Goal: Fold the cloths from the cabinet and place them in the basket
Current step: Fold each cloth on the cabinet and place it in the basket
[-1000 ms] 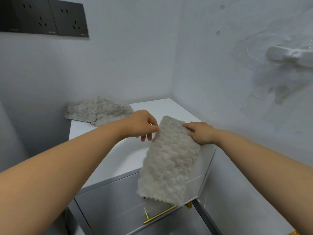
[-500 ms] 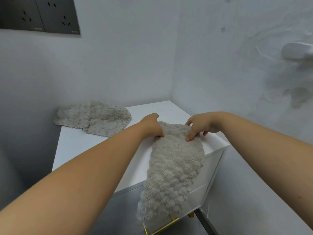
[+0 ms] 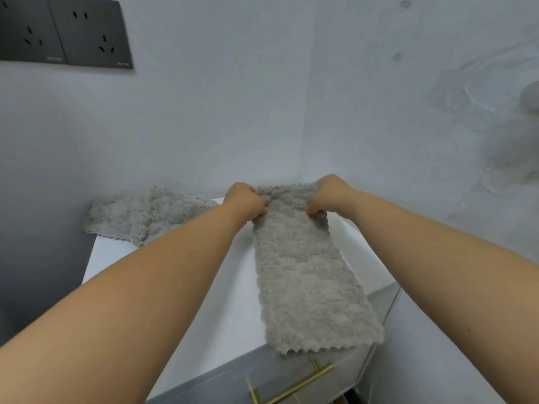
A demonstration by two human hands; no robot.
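We lose most fingers of the left hand [image 3: 245,199] and right hand [image 3: 329,193] under the cloth [image 3: 303,275]; the wall sockets [image 3: 64,30] are clipped top-left.

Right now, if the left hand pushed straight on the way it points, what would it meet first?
Beyond the cloth that the left hand grips, probably the back wall near the corner. Nothing else shows in between, though depth is unclear.

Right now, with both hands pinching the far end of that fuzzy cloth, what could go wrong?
The cloth hangs its near end just over the front edge of the cabinet top; if the left hand and right hand let go, it might slide off. It also lies aslant, so bringing the far end forward could give a crooked fold.
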